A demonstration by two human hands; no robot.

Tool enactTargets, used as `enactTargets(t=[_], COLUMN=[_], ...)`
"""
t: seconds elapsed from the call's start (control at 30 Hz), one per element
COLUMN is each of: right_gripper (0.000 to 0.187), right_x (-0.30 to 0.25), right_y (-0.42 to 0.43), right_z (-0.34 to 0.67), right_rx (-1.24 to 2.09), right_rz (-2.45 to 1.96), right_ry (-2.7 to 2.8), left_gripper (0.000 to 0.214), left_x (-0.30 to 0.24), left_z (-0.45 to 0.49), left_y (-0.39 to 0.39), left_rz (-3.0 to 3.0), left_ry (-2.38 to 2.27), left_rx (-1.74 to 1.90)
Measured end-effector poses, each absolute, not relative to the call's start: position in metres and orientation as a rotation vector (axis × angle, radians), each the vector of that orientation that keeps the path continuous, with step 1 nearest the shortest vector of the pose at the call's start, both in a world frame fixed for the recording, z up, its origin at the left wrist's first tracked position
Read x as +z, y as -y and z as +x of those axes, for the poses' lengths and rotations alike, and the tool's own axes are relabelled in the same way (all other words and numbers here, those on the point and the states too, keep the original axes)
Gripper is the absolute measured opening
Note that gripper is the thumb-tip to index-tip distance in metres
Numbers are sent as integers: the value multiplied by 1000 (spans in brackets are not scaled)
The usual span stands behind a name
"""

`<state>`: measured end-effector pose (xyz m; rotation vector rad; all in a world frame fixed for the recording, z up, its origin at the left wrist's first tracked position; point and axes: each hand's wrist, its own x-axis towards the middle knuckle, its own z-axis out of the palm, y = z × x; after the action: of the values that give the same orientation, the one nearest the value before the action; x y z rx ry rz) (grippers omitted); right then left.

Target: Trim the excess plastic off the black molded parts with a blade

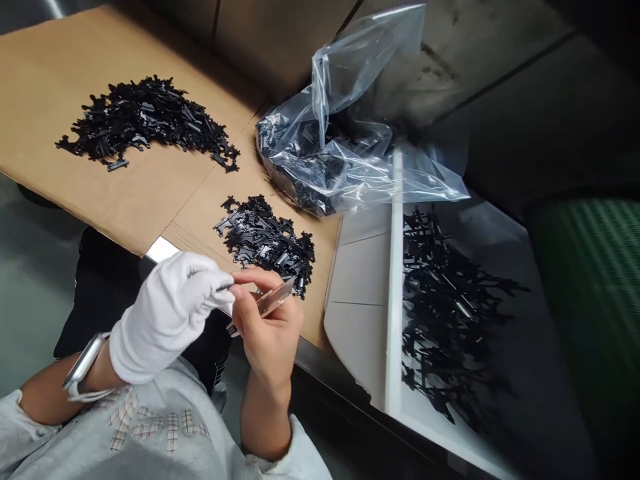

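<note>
My left hand (167,307), in a white glove, is closed with its fingertips pinching a small black plastic part (226,287), mostly hidden by the fingers. My bare right hand (270,327) is closed around a thin, flat, shiny blade (274,300) that slants up to the right between thumb and fingers. The right thumb and index fingertip meet the left fingertips at the black part. Just beyond the hands lies a small pile of black plastic parts (270,237) on the brown board.
A larger heap of black parts (150,120) lies on the brown board (40,87) at the far left. Behind the small pile stands a clear plastic bag (345,160) of black parts. To the right, a white bin (395,287) holds more black parts (445,307).
</note>
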<state>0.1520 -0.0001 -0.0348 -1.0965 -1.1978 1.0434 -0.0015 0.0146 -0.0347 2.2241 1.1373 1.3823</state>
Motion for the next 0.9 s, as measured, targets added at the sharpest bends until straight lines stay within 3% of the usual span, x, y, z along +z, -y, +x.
enactTargets(t=[0.1, 0.2, 0.3, 0.37, 0.5, 0.9], right_gripper=[26, 16, 13, 13, 51, 41], right_x=[-34, -29, -22, -20, -21, -19], right_y=[-3, -2, 0, 2, 10, 13], right_z=[161, 170, 174, 175, 178, 178], right_rx=[1075, 982, 888, 847, 820, 762], right_rz=[-1011, -1009, -1059, -1071, -1057, -975], right_ry=[1240, 1392, 1569, 1639, 1733, 1932], left_gripper=[36, 60, 54, 50, 46, 31], left_x=[-36, -33, -25, -22, -24, -10], left_z=[-7, -13, -14, -11, -6, 3], left_y=[-10, -13, -19, -21, -14, -3], left_rz=[2080, 1543, 1190, 1067, 984, 1199], left_ry=[-1186, -1078, -867, -814, -823, -888], left_rx=[1336, 987, 654, 615, 677, 904])
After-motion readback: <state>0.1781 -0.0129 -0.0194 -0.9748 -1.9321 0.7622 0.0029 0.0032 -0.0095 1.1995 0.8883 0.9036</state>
